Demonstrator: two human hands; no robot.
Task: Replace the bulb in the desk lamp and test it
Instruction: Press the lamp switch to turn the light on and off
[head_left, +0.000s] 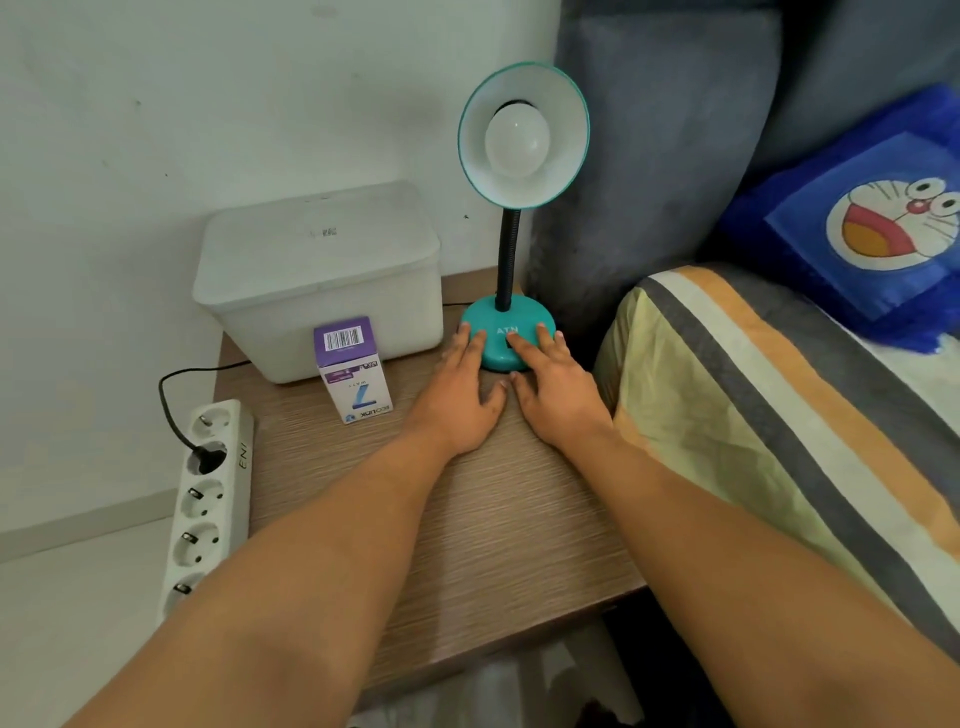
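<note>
Both hands flat and open, gripping nothing: left hand (457, 395) and right hand (553, 387) press the lamp base (506, 338), likely steadying it. Bulb (517, 143) sits unlit above; bulb box (353, 369) stands left of it.

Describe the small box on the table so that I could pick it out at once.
Start at the big white lidded bin against the wall. The bulb box stands upright in front of it, left of the teal lamp base. Only it has a purple top with a barcode.
</note>
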